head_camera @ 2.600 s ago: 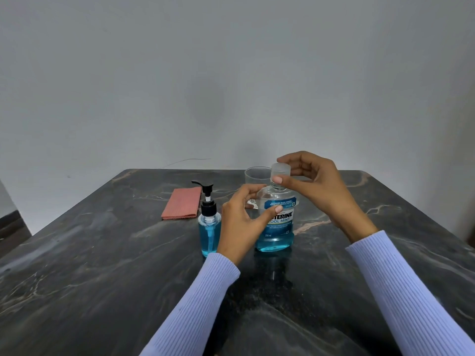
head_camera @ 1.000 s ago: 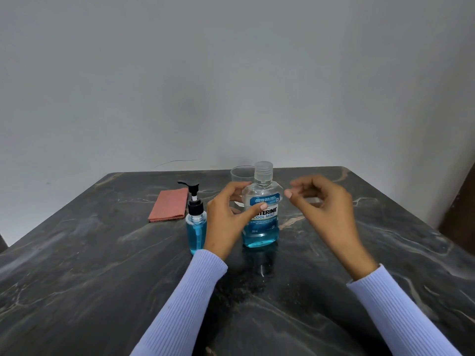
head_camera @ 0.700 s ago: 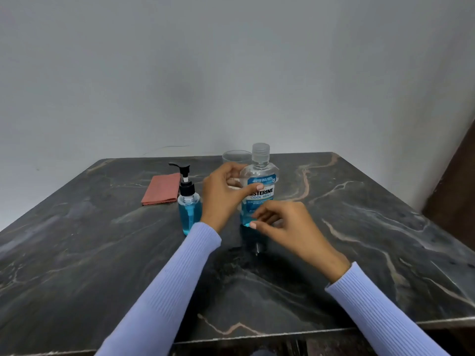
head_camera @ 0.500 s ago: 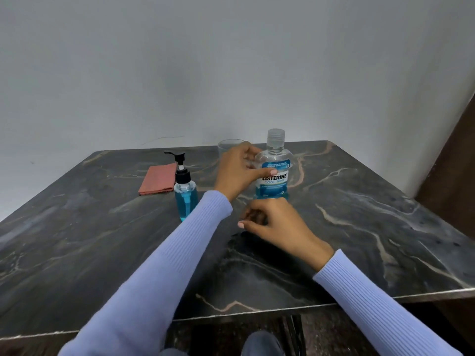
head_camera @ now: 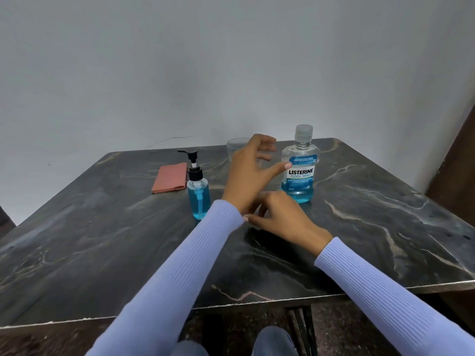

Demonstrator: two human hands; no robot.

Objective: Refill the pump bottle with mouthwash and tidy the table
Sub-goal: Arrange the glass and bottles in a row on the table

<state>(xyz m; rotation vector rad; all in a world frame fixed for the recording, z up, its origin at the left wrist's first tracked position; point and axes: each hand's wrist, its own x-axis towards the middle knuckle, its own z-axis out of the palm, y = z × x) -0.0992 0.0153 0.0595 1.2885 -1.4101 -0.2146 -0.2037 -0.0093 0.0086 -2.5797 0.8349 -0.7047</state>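
The mouthwash bottle (head_camera: 299, 181) stands upright at the back right of the table (head_camera: 102, 240), with its clear cap (head_camera: 304, 132) on and blue liquid in its lower part. The small pump bottle (head_camera: 198, 199), with a black pump head, stands to its left and holds blue liquid. My left hand (head_camera: 246, 181) hovers between the two bottles with fingers spread; only the thumb tip reaches the mouthwash label. My right hand (head_camera: 282, 219) rests on the table in front of the mouthwash bottle, fingers loosely bent, holding nothing.
A clear glass (head_camera: 235, 147) stands behind my left hand, partly hidden by it. A folded red cloth (head_camera: 170, 177) lies at the back left. The table's near edge (head_camera: 257, 301) runs below my forearms. A wall stands close behind the table.
My left hand has let go of the mouthwash bottle and opened. The bottle now stands further right and back. My right hand left the cap and came down onto the table.
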